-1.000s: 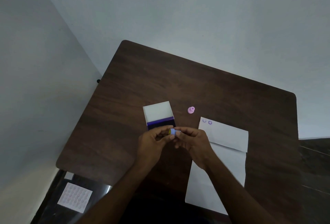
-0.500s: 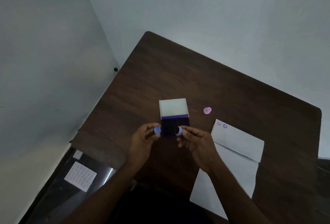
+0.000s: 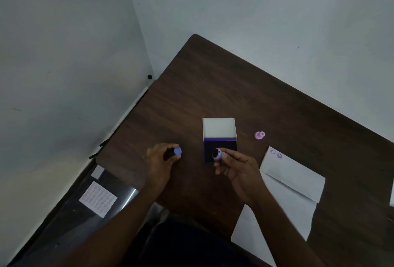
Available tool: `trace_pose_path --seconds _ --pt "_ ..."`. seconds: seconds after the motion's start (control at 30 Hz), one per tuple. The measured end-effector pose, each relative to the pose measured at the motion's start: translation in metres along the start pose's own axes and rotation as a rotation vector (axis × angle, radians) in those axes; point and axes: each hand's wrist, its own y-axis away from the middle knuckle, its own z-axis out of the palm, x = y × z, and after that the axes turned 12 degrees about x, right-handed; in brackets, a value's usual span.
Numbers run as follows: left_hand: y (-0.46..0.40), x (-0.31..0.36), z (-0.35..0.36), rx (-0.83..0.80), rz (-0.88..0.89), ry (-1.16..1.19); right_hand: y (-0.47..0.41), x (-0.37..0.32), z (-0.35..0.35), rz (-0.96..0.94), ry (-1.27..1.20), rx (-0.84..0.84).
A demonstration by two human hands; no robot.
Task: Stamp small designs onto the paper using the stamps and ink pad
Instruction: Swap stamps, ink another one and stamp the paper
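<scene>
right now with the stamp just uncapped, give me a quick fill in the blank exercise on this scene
1. The left hand holds the blue ____ away from the ink pad.
2. The right hand holds the blue stamp over the open ____.
3. The pink stamp lies on the table between the ink pad and the ____.
4. The paper carries ____ stamped designs at its far left corner.

Missing words: cap; ink pad; paper; two

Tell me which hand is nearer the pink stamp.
Right. The right hand holds a blue stamp over the ink pad, nearer the pink stamp; the left hand, holding the blue cap, is beyond the pad.
</scene>
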Motion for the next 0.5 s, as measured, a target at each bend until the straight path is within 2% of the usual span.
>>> trace_pose_path --seconds 0.13,0.33,0.5 --pt "-0.002 -0.008 0.001 0.016 -0.020 -0.091 0.001 0.001 0.000 0.007 -0.023 -0.030" --pt "-0.002 -0.005 0.004 0.033 0.055 -0.207 0.004 -0.001 -0.001 0.041 -0.057 -0.050" --pt "-0.003 0.008 -0.002 -0.011 0.073 -0.133 0.010 -0.007 -0.003 0.101 -0.201 -0.105"
